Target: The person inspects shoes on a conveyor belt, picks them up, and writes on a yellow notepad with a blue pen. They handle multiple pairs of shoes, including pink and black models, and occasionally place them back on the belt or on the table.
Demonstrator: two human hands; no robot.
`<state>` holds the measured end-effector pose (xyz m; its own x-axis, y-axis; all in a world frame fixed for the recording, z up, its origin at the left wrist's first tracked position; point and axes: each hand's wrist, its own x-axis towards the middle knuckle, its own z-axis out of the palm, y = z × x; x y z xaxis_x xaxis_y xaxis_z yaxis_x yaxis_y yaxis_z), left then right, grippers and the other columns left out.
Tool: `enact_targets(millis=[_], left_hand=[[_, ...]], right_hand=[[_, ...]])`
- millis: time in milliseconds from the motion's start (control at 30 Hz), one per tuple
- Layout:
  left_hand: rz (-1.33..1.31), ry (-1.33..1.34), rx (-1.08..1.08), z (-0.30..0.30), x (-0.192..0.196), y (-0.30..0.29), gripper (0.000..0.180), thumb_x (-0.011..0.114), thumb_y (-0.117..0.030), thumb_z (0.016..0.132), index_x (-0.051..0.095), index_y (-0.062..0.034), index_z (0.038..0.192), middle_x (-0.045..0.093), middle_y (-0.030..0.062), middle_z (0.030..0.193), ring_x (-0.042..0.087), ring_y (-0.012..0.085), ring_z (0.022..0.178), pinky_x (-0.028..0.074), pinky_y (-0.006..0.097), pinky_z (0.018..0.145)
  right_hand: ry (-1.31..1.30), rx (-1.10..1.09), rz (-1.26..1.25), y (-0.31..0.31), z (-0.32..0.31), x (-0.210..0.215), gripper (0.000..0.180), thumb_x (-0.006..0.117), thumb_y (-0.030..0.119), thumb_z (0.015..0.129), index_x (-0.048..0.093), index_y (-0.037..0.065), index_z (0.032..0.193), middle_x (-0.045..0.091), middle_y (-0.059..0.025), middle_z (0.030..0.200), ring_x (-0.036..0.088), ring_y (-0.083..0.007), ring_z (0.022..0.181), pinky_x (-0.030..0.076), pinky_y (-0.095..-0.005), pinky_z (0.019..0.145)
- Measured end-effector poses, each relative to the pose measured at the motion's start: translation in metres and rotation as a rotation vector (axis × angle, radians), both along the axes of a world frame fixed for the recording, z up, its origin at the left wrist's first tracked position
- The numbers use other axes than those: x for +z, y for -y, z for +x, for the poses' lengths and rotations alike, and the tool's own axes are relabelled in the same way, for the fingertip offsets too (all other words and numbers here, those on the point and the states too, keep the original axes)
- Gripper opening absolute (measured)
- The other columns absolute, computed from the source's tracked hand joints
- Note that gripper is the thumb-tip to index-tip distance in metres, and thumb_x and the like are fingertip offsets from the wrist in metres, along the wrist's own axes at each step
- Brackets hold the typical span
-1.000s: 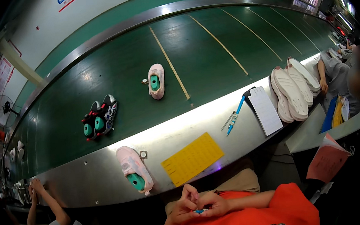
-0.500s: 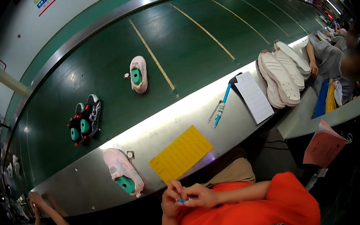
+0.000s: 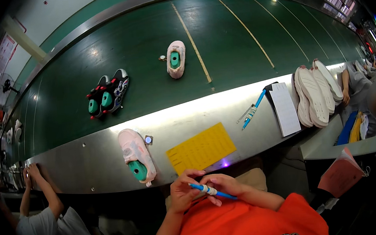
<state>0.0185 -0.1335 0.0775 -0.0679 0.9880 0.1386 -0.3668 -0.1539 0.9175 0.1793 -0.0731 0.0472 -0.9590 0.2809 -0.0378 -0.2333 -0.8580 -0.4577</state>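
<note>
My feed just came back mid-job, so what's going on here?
The person's left hand and right hand hold a blue pen-like stick with white wrapping, just short of the metal ledge. On that ledge lie one pink shoe, a yellow sheet and white soles. Another pink shoe and a dark pair sit on the green belt.

The nearer pink shoe (image 3: 133, 148) obstructs the metal ledge (image 3: 68, 169), open to its left

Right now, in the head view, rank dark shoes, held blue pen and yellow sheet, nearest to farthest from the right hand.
1. Held blue pen, at the right hand.
2. Yellow sheet, just ahead.
3. Dark shoes, far ahead leftward.
</note>
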Motion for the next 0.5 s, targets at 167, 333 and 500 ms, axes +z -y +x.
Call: enact_targets(millis=[167, 333, 500], left_hand=[[-0.059, 0.113, 0.273, 0.013, 0.012, 0.011, 0.018, 0.057, 0.000, 0.083, 0.044, -0.0053, 0.094, 0.060, 0.0173, 0.097, 0.060, 0.0248, 0.087, 0.048, 0.036, 0.081], [-0.181, 0.310, 0.432, 0.029, 0.032, 0.007, 0.018, 0.055, 0.002, 0.083, 0.042, -0.0053, 0.092, 0.060, 0.0171, 0.097, 0.061, 0.0232, 0.083, 0.049, 0.037, 0.079], [-0.185, 0.187, 0.342, 0.040, 0.023, 0.014, 0.022, 0.059, 0.002, 0.080, 0.041, -0.0046, 0.090, 0.060, 0.0165, 0.098, 0.060, 0.0208, 0.086, 0.051, 0.033, 0.078]], right_hand=[[-0.044, 0.102, -0.134, 0.000, 0.004, -0.013, 0.045, 0.033, 0.024, 0.094, 0.026, 0.001, 0.132, 0.061, -0.0210, 0.089, 0.061, -0.0268, 0.054, 0.051, -0.0315, 0.051], [-0.013, -0.257, 0.155, 0.009, -0.007, 0.005, 0.073, 0.059, 0.019, 0.084, 0.011, 0.012, 0.138, 0.057, -0.0136, 0.101, 0.058, -0.0234, 0.080, 0.049, -0.0312, 0.068], [-0.007, -0.739, 0.859, 0.020, -0.005, 0.023, 0.042, 0.061, 0.020, 0.084, 0.043, 0.008, 0.121, 0.055, -0.0112, 0.094, 0.054, -0.0169, 0.079, 0.046, -0.0285, 0.072]])
